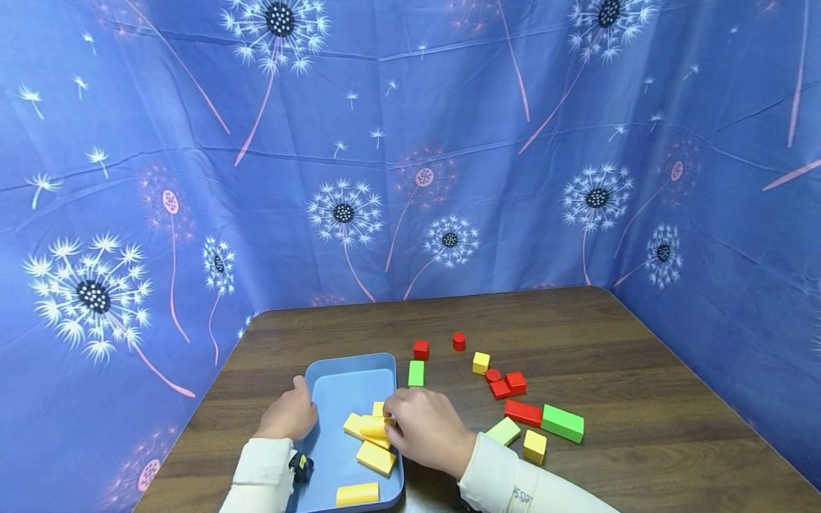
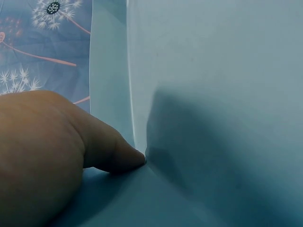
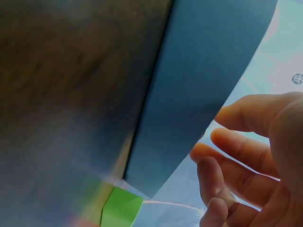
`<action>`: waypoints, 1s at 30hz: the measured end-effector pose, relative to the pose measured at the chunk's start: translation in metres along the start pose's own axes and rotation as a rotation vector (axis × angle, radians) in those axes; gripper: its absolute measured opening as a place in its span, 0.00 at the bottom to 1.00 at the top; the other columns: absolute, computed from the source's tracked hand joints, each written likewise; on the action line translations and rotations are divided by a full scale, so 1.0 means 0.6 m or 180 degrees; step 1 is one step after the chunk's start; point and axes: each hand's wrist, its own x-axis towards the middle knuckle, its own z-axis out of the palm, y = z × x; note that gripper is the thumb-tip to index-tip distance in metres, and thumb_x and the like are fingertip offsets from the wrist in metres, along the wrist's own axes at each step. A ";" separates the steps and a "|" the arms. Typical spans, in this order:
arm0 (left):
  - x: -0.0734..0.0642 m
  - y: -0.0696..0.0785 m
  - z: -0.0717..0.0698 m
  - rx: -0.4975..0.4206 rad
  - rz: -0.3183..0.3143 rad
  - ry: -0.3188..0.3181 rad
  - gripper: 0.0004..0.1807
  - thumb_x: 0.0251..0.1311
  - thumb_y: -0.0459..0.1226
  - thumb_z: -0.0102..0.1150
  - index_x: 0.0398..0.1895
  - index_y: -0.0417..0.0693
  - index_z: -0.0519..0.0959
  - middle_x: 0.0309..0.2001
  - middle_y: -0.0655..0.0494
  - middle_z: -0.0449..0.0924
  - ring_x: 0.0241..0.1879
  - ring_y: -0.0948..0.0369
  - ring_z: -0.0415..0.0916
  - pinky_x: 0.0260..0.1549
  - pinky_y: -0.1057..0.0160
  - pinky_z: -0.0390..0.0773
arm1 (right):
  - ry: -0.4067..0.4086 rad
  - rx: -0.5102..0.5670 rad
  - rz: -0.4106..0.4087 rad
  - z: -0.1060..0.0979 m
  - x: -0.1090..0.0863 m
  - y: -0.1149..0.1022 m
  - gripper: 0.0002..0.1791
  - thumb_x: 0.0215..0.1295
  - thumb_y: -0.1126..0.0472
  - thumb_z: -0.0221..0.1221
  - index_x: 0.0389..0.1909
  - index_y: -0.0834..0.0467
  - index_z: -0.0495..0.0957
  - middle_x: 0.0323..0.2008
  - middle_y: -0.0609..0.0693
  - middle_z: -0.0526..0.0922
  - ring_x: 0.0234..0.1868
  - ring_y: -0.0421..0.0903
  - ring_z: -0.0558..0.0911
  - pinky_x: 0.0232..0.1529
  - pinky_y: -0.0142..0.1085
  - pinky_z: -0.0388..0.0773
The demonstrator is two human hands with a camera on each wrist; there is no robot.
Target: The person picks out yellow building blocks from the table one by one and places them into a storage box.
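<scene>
Left hand (image 1: 286, 415) is clamping the blue tray (image 1: 343, 381) at its left wall, thumb pressing inside. Right hand (image 1: 428, 431) is reaching over the tray's right wall, fingers curving at a yellow cylinder's (image 1: 372, 426) end; cannot tell whether pinching. Cylinder is showing inside the tray, over a yellow slab (image 1: 353, 425). Rolling seems likely: best bracing the tray, easing fingers off gently. Green block (image 1: 562, 423) is sitting right of the tray, on the bench (image 1: 616, 370).

I am wearing an off-white left sleeve (image 1: 256, 479) and a matching right sleeve (image 1: 548, 493), dark lettering (image 1: 522, 494) showing on the latter. A small black device (image 1: 298, 470) with a yellow-green spot (image 1: 304, 460) is sitting beside the left one.
</scene>
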 end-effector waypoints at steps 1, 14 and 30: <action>0.000 0.000 0.000 -0.0003 0.0002 -0.0003 0.38 0.70 0.34 0.48 0.75 0.18 0.48 0.47 0.28 0.83 0.37 0.46 0.86 0.35 0.42 0.83 | 0.0012 -0.0004 -0.0002 -0.001 0.000 0.001 0.04 0.59 0.53 0.70 0.32 0.47 0.85 0.27 0.37 0.81 0.25 0.33 0.73 0.23 0.28 0.71; -0.003 0.000 0.001 0.0015 0.0025 -0.0016 0.37 0.71 0.35 0.49 0.73 0.18 0.50 0.46 0.29 0.84 0.36 0.47 0.85 0.36 0.41 0.82 | -0.0136 -0.0019 -0.0011 -0.012 -0.001 0.007 0.05 0.61 0.52 0.70 0.36 0.47 0.88 0.32 0.39 0.85 0.28 0.33 0.77 0.28 0.28 0.78; -0.003 0.003 -0.001 -0.0052 0.0026 0.0027 0.35 0.71 0.34 0.49 0.72 0.18 0.52 0.46 0.28 0.83 0.37 0.43 0.85 0.35 0.41 0.83 | -0.0028 -0.0169 0.0054 -0.043 -0.013 0.037 0.03 0.61 0.53 0.68 0.35 0.46 0.87 0.32 0.39 0.83 0.30 0.37 0.77 0.25 0.30 0.74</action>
